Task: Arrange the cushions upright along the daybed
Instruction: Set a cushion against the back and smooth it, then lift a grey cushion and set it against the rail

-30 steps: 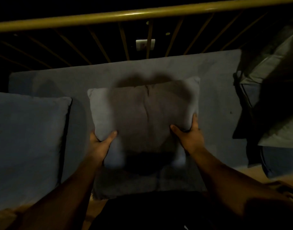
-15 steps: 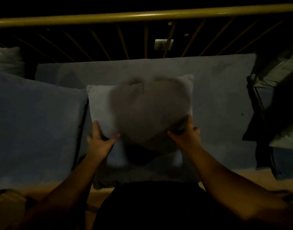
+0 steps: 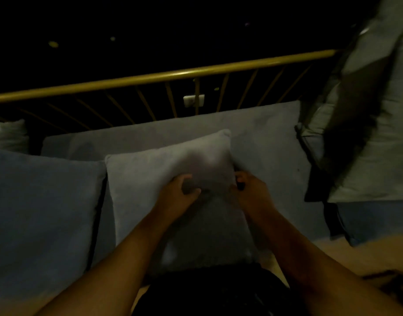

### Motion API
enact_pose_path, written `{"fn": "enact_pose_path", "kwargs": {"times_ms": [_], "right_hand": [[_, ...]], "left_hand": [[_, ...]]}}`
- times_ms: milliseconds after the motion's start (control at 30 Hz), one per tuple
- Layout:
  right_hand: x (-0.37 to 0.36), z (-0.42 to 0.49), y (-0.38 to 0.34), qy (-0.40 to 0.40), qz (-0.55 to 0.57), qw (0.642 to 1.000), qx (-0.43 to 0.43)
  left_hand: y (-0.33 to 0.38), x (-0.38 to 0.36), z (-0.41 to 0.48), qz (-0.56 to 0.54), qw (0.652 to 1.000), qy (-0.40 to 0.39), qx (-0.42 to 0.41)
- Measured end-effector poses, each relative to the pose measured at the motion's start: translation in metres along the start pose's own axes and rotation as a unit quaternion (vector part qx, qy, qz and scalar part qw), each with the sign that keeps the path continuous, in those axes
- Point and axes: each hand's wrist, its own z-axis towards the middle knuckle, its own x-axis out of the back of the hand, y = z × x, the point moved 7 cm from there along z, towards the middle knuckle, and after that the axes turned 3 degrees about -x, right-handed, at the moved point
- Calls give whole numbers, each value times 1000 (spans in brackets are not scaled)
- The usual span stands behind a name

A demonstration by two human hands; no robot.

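A small grey cushion (image 3: 150, 174) stands in the middle of the daybed, leaning back on a long blue-grey back cushion (image 3: 264, 142). My left hand (image 3: 180, 195) pinches the fabric near its middle. My right hand (image 3: 253, 190) grips its right edge. A large blue cushion (image 3: 41, 213) stands upright just to its left, touching it. At the right, a grey-and-dark cushion (image 3: 373, 133) leans against the daybed's end.
The daybed's yellow metal rail (image 3: 173, 75) with thin spokes runs behind the cushions. A pale cushion corner (image 3: 9, 135) shows at the far left. A white wall socket (image 3: 193, 100) sits behind the spokes. The scene is dim.
Both hands have moved inward and up on the small grey cushion, from its lower corners to its middle and right edge. The camera has tilted upward.
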Motion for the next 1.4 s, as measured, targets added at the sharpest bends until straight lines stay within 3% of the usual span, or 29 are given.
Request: {"fn": "enact_pose_path", "kwargs": {"times_ms": [133, 233, 300, 500, 667, 767, 933, 1133, 1233, 1400], "right_hand": [[93, -12, 13, 107, 58, 993, 3], [165, -24, 40, 198, 121, 972, 33], [211, -33, 67, 247, 171, 953, 31], [317, -29, 146, 296, 251, 922, -1], [379, -19, 209, 346, 243, 905, -35], [401, -12, 247, 377, 224, 896, -66], [424, 14, 310, 373, 192, 900, -120], [468, 42, 331, 389, 199, 893, -111], [468, 55, 335, 381, 268, 874, -136], [452, 58, 349, 373, 329, 850, -173]], "left_hand": [[127, -8, -6, 30, 990, -72, -113], [200, -25, -8, -8, 986, 7, -164], [241, -51, -10, -14, 983, 5, -185], [347, -140, 4, -27, 964, -50, -260], [415, -210, 35, -102, 959, -81, -251], [427, -248, 62, -164, 972, -65, -152], [420, -275, 97, -208, 978, 27, -14], [391, -277, 127, -294, 955, 12, -38], [384, -273, 134, -344, 937, 16, -55], [370, -273, 139, -421, 907, -28, -7]]}}
